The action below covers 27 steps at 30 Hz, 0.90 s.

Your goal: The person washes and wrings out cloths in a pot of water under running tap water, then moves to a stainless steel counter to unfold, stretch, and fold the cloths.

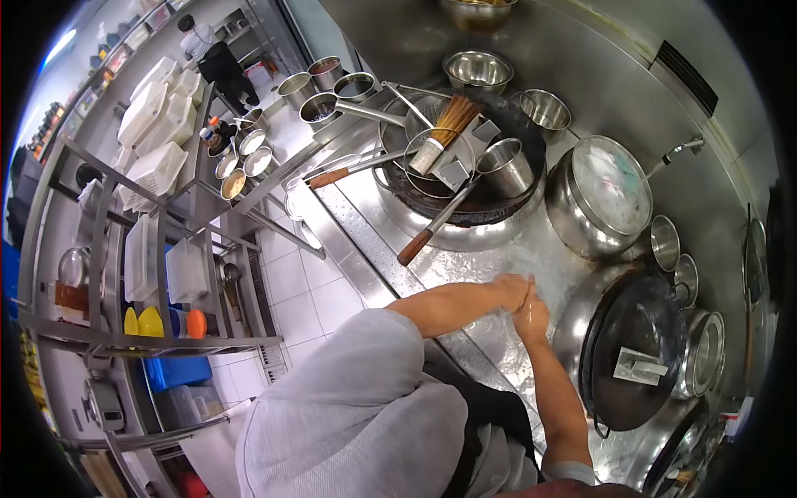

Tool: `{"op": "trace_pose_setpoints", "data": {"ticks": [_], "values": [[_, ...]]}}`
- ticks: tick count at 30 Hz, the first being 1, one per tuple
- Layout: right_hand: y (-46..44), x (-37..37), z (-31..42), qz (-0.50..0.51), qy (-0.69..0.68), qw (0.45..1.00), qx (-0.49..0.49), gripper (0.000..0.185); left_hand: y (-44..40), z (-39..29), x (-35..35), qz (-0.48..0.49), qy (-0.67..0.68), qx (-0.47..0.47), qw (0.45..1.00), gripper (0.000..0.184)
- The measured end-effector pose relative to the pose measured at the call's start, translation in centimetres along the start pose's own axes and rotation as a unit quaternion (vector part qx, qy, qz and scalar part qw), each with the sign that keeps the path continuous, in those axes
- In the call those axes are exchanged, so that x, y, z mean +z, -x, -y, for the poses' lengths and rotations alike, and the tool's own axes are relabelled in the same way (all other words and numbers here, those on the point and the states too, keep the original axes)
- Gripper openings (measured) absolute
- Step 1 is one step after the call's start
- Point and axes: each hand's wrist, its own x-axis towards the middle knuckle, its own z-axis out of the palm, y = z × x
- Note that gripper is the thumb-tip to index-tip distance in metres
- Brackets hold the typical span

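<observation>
Left of our hands, a wooden handle (415,247) juts out past the rim of a wok (465,218) with a brush (457,120) over it, limiting that side. Our left hand (508,292) and right hand (532,319) press together above the wet counter (490,264); they look wetted, not dried, with finger shape unclear. Rightward, a big pot (573,207) and dark pan (635,332) crowd us.

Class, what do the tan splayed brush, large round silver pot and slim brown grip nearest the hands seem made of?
Tan splayed brush: probably bamboo or similar fibre, matte, with separate stiff strands.
Large round silver pot: polished metal, likely stainless steel; it shows bright reflections.
Slim brown grip: apparently wood, fairly smooth, from its warm colour.
</observation>
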Motion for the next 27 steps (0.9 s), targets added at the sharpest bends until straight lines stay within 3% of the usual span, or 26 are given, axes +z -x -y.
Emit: {"op": "trace_pose_setpoints", "data": {"ticks": [2, 3, 5, 6, 7, 8, 10, 11, 14, 15, 18, 20, 21, 22, 23, 25, 27], "values": [[2.5, -1.3, 1.7, -0.075, -0.017, 0.993, -0.089, 0.049, -0.5, 1.4, 0.3, 0.192, 0.123, -0.01, 0.974, 0.02], [3.2, -1.9, 2.1, -0.114, -0.024, 0.984, -0.136, 0.049, -0.1, 1.7, 0.4, 0.187, 0.239, -0.011, 0.953, 0.028], [4.3, -0.4, 0.7, -0.143, -0.161, 0.975, -0.062, 0.047, 1.7, 2.6, 0.4, 0.173, 0.458, -0.008, 0.872, 0.044], [4.7, 0.2, -0.2, -0.156, -0.228, 0.961, -0.026, 0.046, 3.5, 1.9, 0.2, -0.013, 0.371, 0.078, 0.925, 0.052], [4.9, 0.0, -1.6, -0.02, -0.493, 0.859, 0.138, 0.037, 6.4, 0.3, -0.1, -0.198, 0.267, 0.159, 0.93, 0.061], [5.5, -1.0, -1.5, 0.026, -0.572, 0.803, 0.166, 0.033, 9.1, -1.1, -0.6, -0.373, 0.152, 0.231, 0.886, 0.07], [6.2, -4.7, -0.2, 0.114, -0.708, 0.664, 0.211, 0.023, 13.2, -2.2, -2.6, -0.321, -0.039, 0.309, 0.894, 0.078], [6.5, -5.3, 0.1, 0.162, -0.711, 0.655, 0.198, 0.012, 14.3, -2.5, -2.9, -0.289, -0.134, 0.342, 0.884, 0.083], [7.3, -7.1, 1.9, 0.391, -0.636, 0.649, 0.147, 0.008, 11.4, -2.0, -0.2, -0.291, -0.103, 0.399, 0.863, 0.069], [7.0, -6.6, 1.7, 0.447, -0.614, 0.629, 0.166, 0.009, 11.4, -2.5, -0.1, -0.238, -0.111, 0.358, 0.896, 0.061], [6.5, -7.1, 3.2, 0.372, -0.49, 0.773, 0.152, 0.012, 11.3, -3.9, -1.7, -0.1, -0.137, 0.241, 0.956, 0.04], [6.5, -6.5, 4.8, 0.256, -0.381, 0.878, 0.138, 0.02, 11.1, -4.8, -3.0, -0.037, -0.166, 0.186, 0.968, 0.027], [6.7, -6.2, 4.9, 0.194, -0.32, 0.918, 0.134, 0.024, 10.1, -4.9, -2.4, -0.061, -0.155, 0.148, 0.975, 0.025], [5.4, -1.3, 1.2, 0.036, -0.173, 0.983, -0.057, 0.028, 8.5, -4.7, -0.8, -0.081, -0.146, 0.113, 0.98, 0.023], [4.5, 3.3, -2.9, -0.125, -0.002, 0.965, -0.231, 0.032, 6.8, -4.8, 0.7, -0.098, -0.139, 0.085, 0.982, 0.021], [6.3, 1.3, -0.7, 0.005, 0.004, 0.999, 0.043, 0.038, 4.9, -4.2, 2.7, -0.116, -0.031, 0.074, 0.99, 0.021], [8.6, -1.2, 1.7, 0.069, -0.015, 0.989, 0.126, 0.04, 0.5, -1.4, 5.2, 0.116, -0.075, 0.172, 0.975, 0.016]]}}
